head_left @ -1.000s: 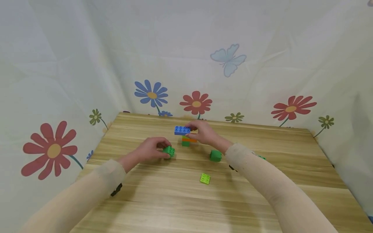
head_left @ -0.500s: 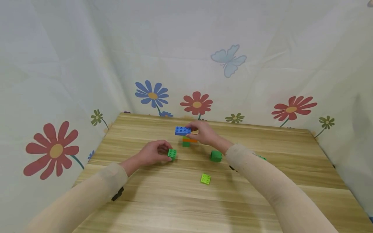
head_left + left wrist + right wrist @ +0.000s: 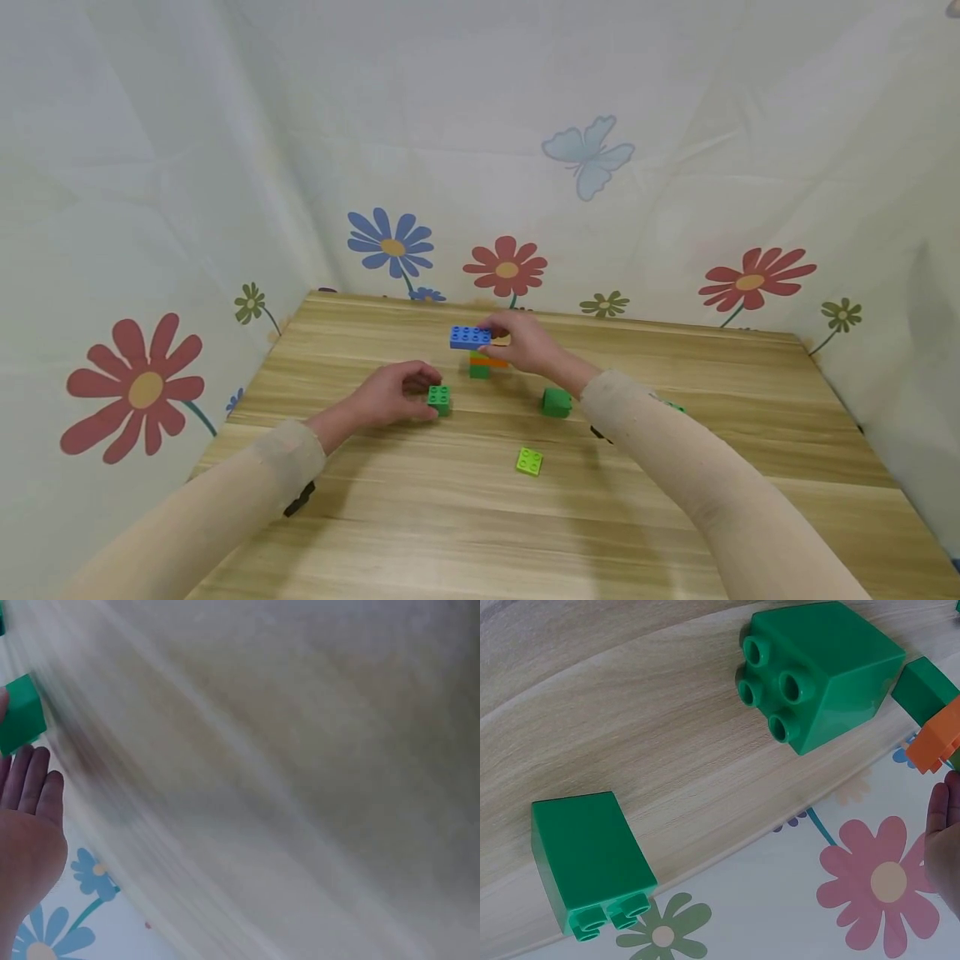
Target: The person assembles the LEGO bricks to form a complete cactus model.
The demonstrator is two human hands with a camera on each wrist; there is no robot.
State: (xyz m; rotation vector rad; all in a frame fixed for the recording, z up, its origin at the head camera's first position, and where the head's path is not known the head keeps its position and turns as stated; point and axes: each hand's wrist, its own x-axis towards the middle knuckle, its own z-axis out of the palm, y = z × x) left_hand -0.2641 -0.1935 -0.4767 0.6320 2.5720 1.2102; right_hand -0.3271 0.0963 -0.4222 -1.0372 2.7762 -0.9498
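Note:
In the head view my left hand [image 3: 390, 395] holds a green 2x2 toy brick [image 3: 438, 400] between thumb and fingers, studs up, low over the table. The left wrist view shows that green brick [image 3: 22, 716] only in part, at its left edge. My right hand [image 3: 527, 343] pinches the right end of a long blue brick [image 3: 468, 337]. The blue brick is at the top of a small stack with an orange brick [image 3: 491, 362] and a green brick [image 3: 478, 372] at the bottom. Whether the blue brick is pressed onto the stack, I cannot tell.
A dark green brick [image 3: 557, 402] lies on its side right of the stack. A flat lime 2x2 brick [image 3: 528, 461] lies nearer on the wooden table [image 3: 450, 533]. Another green brick [image 3: 592, 862] shows in the right wrist view. A flowered cloth [image 3: 637, 233] hangs behind.
The green brick in my left hand has turned so its studs face up, and it has shifted slightly. My right hand and the blue brick have stayed nearly still.

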